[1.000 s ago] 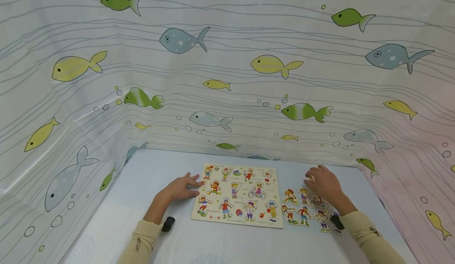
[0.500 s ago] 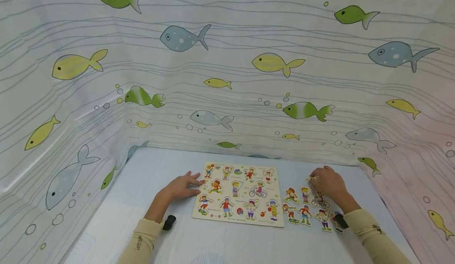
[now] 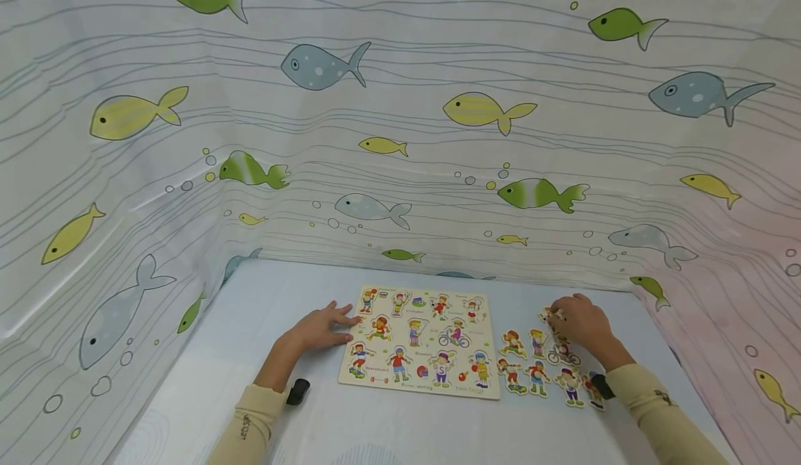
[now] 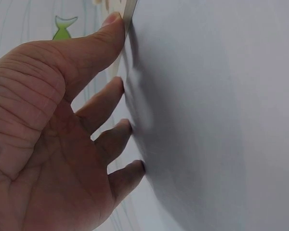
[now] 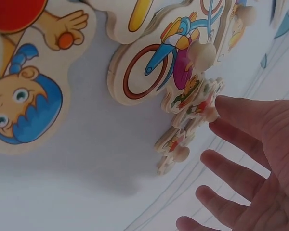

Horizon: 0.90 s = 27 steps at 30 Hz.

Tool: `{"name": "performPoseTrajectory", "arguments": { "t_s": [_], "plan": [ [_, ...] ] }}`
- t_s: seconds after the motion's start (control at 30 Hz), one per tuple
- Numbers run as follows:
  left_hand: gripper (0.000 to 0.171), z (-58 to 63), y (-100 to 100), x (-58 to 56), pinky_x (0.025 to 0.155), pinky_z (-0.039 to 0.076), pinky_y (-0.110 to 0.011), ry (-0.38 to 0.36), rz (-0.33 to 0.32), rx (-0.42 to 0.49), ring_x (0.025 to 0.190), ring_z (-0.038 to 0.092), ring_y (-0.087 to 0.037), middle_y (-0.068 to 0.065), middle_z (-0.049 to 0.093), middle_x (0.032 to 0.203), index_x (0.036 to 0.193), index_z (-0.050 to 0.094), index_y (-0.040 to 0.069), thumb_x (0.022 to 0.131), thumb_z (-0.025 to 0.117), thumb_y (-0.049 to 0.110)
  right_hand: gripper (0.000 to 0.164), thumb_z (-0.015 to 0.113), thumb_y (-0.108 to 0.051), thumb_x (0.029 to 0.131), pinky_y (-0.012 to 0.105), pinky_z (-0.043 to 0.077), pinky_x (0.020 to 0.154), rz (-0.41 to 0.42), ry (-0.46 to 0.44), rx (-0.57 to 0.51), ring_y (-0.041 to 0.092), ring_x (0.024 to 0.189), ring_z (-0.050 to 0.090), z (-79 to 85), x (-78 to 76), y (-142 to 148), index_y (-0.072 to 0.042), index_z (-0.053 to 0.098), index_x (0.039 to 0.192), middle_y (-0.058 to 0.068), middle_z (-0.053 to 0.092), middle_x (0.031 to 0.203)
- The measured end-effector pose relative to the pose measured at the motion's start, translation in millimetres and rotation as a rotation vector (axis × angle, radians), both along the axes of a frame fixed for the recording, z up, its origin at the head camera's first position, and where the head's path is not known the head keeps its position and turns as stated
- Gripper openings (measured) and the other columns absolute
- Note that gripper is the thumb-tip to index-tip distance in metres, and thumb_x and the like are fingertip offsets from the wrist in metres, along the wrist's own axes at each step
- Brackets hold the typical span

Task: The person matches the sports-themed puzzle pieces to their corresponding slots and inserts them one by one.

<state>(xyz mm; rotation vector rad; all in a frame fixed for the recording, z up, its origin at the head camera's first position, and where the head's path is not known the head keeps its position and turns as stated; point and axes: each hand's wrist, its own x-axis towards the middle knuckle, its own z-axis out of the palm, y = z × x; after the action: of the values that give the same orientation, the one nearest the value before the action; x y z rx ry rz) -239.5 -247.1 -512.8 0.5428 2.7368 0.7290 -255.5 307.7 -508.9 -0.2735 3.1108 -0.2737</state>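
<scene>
A wooden puzzle board (image 3: 397, 333) with printed sports children lies on the table. My left hand (image 3: 319, 329) rests at its left edge, fingers spread, the thumb (image 4: 113, 36) touching the board's side. Right of the board lie several matching knobbed puzzle pieces, among them a cyclist piece (image 3: 563, 352) and a blue-haired child piece (image 5: 33, 101). My right hand (image 3: 582, 322) is at the far end of this group. Its thumb and index finger pinch the knob (image 5: 210, 114) of a small puzzle piece (image 3: 546, 312), whose picture is mostly hidden. The other right fingers stay extended.
Light blue cloth covers the table (image 3: 300, 423). A fish-printed curtain (image 3: 400, 173) rises at the back and both sides, close behind the board and pieces. Black straps with small dark blocks (image 3: 297, 391) sit at the wrists.
My right hand has shifted slightly right and its fingers have closed in on the small piece at the far end. The left hand keeps its place by the board.
</scene>
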Motion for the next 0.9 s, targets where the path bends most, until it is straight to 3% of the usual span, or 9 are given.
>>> {"name": "performPoseTrajectory", "arguments": {
  "t_s": [0.2, 0.4, 0.9],
  "plan": [
    [0.045, -1.8, -0.9, -1.4, 0.109, 0.026, -0.065, -0.001, -0.006, -0.002, 0.142, 0.025, -0.047, -0.013, 0.044, 0.15, 0.131, 0.065, 0.014, 0.09, 0.072, 0.03, 0.02, 0.072, -0.019, 0.088, 0.064, 0.049, 0.079, -0.025, -0.041, 0.041, 0.048, 0.11, 0.053, -0.4, -3.9, -1.5, -0.003, 0.073, 0.1, 0.018, 0.069, 0.107],
    [0.045, -3.5, -1.9, -1.9, 0.108, 0.027, -0.065, 0.005, -0.009, -0.008, 0.142, 0.025, -0.047, -0.013, 0.044, 0.15, 0.131, 0.065, 0.014, 0.09, 0.072, 0.031, 0.016, 0.073, -0.016, 0.088, 0.069, 0.044, 0.085, -0.045, -0.047, 0.07, 0.054, 0.12, 0.046, 1.8, -7.0, -4.3, -0.004, 0.074, 0.099, 0.019, 0.069, 0.11],
    [0.045, -3.5, -1.1, -1.9, 0.108, 0.027, -0.066, 0.016, -0.018, -0.006, 0.141, 0.026, -0.049, -0.015, 0.044, 0.149, 0.131, 0.065, 0.013, 0.089, 0.072, 0.031, 0.011, 0.075, -0.014, 0.087, 0.067, 0.046, 0.084, -0.019, 0.008, 0.044, 0.051, 0.117, 0.05, 1.1, -5.1, -4.4, -0.005, 0.074, 0.094, 0.017, 0.07, 0.104]
  ]
}}
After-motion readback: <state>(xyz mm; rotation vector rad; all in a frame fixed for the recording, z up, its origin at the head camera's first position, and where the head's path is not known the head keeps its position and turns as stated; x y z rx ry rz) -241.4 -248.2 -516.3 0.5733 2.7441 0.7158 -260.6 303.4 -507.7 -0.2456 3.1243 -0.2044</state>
